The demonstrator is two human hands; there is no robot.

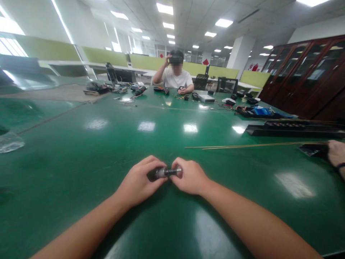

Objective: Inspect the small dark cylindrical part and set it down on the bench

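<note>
Close to me, low over the green table, both my hands meet at a dark cylindrical tool [161,173]. It has a pale, shiny band round its middle and a thin ribbed shaft with a silvery end; its exact kind is not clear. My left hand [141,180] is closed round the thicker dark body, fingers on one side and thumb on the other. The fingers of my right hand [190,176] pinch the shaft near its silvery tip. The tool lies roughly level, pointing right. My fingers hide parts of both its ends.
Thin brass-coloured rods [229,146] lie to the right, near another person's hand [336,153]. Behind them is a long black rail [291,129]. Across the green table [121,144] sits a person [175,77] among several tools and parts. Clear plastic [10,144] lies far left.
</note>
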